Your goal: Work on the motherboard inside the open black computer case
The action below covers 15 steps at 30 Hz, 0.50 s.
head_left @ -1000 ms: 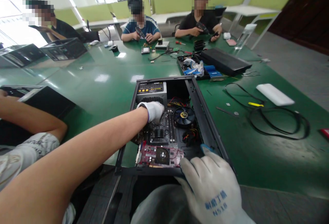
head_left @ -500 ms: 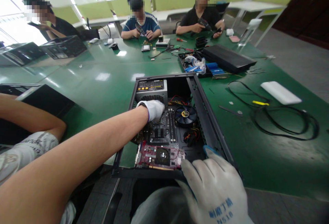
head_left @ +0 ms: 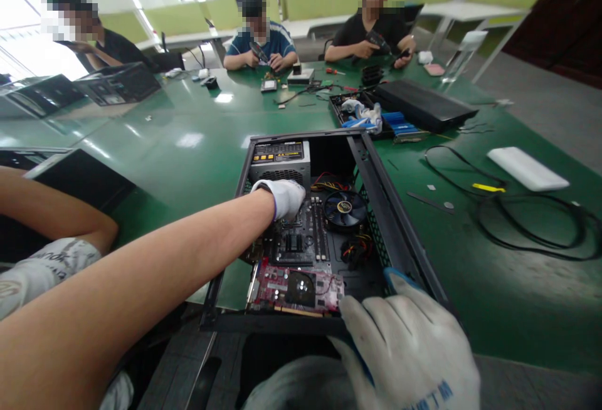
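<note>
An open black computer case (head_left: pixel 392 209) lies before me on the green table. My left hand (head_left: pixel 289 199), in a white glove, reaches inside, closed, just below the power supply (head_left: pixel 282 162) and over the motherboard (head_left: pixel 308 225). Its fingertips are hidden, so what they hold cannot be seen. At the near right corner my right hand (head_left: pixel 407 341), gloved in grey-white, grips the case frame, thumb below and fingers over the edge. A red graphics card (head_left: pixel 277 284) lies in the near part of the case. Right of the motherboard sits a black fan (head_left: pixel 345 210) beside bundled wires (head_left: pixel 356 249).
A coiled black cable (head_left: pixel 531 244) and a white box-like piece (head_left: pixel 527 168) lie to the right. Behind the case are a tray with gloves (head_left: pixel 362 112) and a black panel (head_left: pixel 423 106). Another person's arm (head_left: pixel 56 209) is close on the left; several people sit opposite.
The view has shifted slightly, so the case and table items appear a little further right. Both hands keep their places on and in the case.
</note>
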{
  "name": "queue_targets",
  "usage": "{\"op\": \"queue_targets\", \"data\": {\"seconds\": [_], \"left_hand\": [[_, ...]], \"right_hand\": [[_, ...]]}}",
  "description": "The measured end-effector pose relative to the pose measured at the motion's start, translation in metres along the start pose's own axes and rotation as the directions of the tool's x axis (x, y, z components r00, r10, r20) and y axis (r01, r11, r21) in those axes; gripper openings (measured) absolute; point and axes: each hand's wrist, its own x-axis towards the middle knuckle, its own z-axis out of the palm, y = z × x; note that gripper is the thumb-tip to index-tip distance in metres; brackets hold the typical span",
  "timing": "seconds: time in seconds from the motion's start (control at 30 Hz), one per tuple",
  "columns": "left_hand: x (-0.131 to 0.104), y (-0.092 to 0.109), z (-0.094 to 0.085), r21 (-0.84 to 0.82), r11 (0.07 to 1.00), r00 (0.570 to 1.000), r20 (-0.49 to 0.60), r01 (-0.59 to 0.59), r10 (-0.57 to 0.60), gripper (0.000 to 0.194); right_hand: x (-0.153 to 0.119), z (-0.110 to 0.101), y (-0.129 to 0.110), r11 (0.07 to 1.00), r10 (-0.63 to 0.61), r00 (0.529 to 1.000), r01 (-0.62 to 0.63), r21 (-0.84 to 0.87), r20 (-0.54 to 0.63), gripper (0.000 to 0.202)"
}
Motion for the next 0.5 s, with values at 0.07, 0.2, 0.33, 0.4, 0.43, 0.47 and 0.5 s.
{"op": "queue_targets", "data": {"seconds": [0.07,0.2,0.33,0.4,0.43,0.47,0.5], "left_hand": [[0.0004,0.0002,-0.0005,0.012,1.000,1.000,0.014,0.003,-0.003,0.055],[0.0021,0.0005,-0.0010,0.045,0.999,0.999,0.042,-0.001,-0.001,0.058],[0.0028,-0.0002,-0.0004,0.027,1.000,1.000,0.026,-0.010,0.009,0.059],[0.0026,-0.0005,-0.0001,0.038,0.999,0.999,0.027,-0.019,0.018,0.057],[0.0025,-0.0006,0.0001,0.045,0.999,0.999,0.028,-0.021,0.020,0.056],[0.0027,-0.0007,0.0004,0.048,0.999,0.999,0.028,-0.022,0.021,0.056],[0.0031,-0.0009,0.0008,0.049,0.999,0.999,0.026,-0.021,0.020,0.055]], "right_hand": [[0.0006,0.0015,0.0003,1.000,-0.009,1.000,0.009,-0.019,-0.009,0.023],[0.0000,0.0019,-0.0026,1.000,0.007,1.000,-0.007,-0.004,-0.028,0.025],[-0.0023,-0.0007,-0.0049,1.000,0.021,0.999,-0.021,0.004,-0.028,0.026],[-0.0034,-0.0017,-0.0046,1.000,0.019,0.999,-0.019,0.002,-0.038,0.025],[-0.0039,-0.0017,-0.0042,1.000,0.017,0.999,-0.016,0.004,-0.039,0.025],[-0.0044,-0.0015,-0.0039,1.000,0.014,0.999,-0.014,0.008,-0.038,0.025],[-0.0048,-0.0010,-0.0036,1.000,0.011,0.999,-0.010,0.012,-0.040,0.025]]}}
